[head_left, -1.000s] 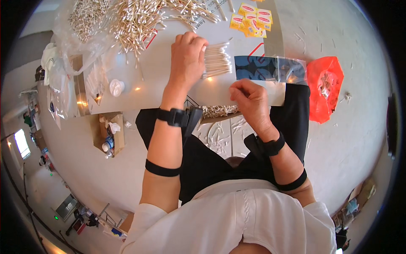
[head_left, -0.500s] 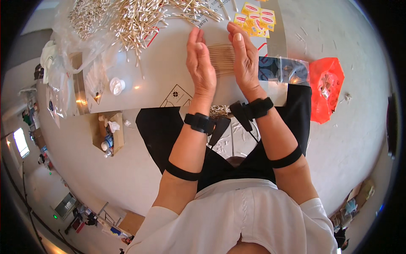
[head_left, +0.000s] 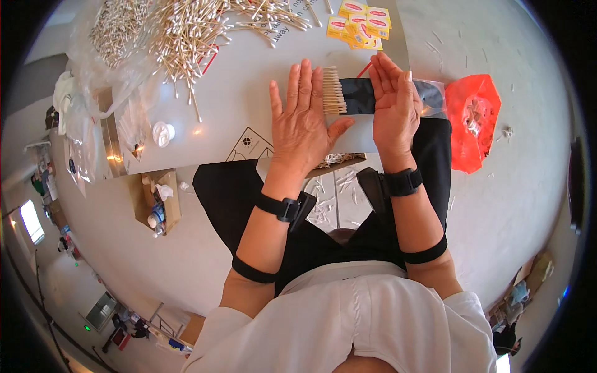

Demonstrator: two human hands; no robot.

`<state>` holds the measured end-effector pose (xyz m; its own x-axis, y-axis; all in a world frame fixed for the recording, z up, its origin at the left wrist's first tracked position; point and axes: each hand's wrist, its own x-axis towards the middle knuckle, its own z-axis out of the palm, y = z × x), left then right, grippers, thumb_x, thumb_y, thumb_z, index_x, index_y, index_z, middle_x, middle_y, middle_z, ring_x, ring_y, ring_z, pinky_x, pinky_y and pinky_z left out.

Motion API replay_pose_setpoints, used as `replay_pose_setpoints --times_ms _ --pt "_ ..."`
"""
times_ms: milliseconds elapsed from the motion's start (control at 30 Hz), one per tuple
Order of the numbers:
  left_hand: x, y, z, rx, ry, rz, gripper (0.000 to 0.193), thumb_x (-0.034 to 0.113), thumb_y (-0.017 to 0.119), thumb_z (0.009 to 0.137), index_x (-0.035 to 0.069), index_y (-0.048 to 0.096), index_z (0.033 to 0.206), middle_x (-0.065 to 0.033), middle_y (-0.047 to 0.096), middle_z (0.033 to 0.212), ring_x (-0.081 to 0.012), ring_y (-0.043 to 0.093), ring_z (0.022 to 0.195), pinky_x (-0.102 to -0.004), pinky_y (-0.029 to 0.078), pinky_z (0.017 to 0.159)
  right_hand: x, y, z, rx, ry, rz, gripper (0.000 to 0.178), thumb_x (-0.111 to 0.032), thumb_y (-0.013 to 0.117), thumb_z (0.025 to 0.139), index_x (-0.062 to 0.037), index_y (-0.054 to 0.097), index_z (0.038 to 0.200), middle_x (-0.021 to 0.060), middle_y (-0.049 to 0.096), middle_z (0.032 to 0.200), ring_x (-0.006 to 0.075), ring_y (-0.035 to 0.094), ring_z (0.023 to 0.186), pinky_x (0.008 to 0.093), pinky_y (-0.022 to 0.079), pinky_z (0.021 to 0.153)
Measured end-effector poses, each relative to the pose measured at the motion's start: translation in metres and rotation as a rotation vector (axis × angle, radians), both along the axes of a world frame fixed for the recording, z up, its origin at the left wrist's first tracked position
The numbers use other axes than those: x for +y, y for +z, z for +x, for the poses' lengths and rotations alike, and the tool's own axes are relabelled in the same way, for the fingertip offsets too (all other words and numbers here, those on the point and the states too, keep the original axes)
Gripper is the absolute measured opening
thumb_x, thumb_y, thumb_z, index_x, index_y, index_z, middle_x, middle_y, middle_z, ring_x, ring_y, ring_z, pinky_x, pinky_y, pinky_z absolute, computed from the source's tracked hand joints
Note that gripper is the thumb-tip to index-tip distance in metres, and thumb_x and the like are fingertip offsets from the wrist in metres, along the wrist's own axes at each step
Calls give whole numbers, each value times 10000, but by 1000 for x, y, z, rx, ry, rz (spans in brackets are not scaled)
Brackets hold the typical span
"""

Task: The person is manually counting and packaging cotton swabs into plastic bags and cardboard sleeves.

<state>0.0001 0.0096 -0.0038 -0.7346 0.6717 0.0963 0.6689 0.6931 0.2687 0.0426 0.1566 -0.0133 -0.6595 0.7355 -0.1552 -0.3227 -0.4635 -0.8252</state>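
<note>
A flat row of cotton swabs (head_left: 334, 90) lies side by side on the table, tips lined up at its right end. My left hand (head_left: 302, 127) rests palm down over the row's left part, fingers stretched out, hiding much of it. Right of the swabs, a dark, partly clear plastic pouch (head_left: 357, 97) lies flat, its left edge by the swab tips. Upright over that pouch is my right hand (head_left: 397, 115), its palm turned left and fingers extended, holding nothing. Small yellow printed cards (head_left: 360, 25) lie just beyond.
Loose cotton swabs (head_left: 186, 43) form a big heap at the far left, beside a clear plastic bag (head_left: 127, 81). A small white round container (head_left: 163, 133) stands nearer. Right of the table is a red bag (head_left: 466, 149); a cardboard box (head_left: 174, 214) sits below at left.
My left hand has turned from edge-on to palm down over the swabs. My right hand has moved right, away from them. The swab row now lies against the pouch's left end.
</note>
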Motion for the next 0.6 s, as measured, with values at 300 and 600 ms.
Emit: replay_pose_setpoints --times_ms 300,600 --pt "11 -7 -17 61 16 17 914 581 625 823 -19 348 1455 -192 323 1535 -295 227 1463 -593 96 1157 -4 2 12 -23 0 -46 400 -283 443 1040 66 604 1153 158 630 1208 224 602 1139 352 458 1034" --pt "4 1 -5 5 -4 -38 872 511 623 863 -14 301 1480 -206 233 1570 -316 189 1473 -566 94 1167 -11 -4 16 -55 60 34 439 -285 391 1053 76 567 1229 178 583 1298 252 564 1214 370 416 1080"
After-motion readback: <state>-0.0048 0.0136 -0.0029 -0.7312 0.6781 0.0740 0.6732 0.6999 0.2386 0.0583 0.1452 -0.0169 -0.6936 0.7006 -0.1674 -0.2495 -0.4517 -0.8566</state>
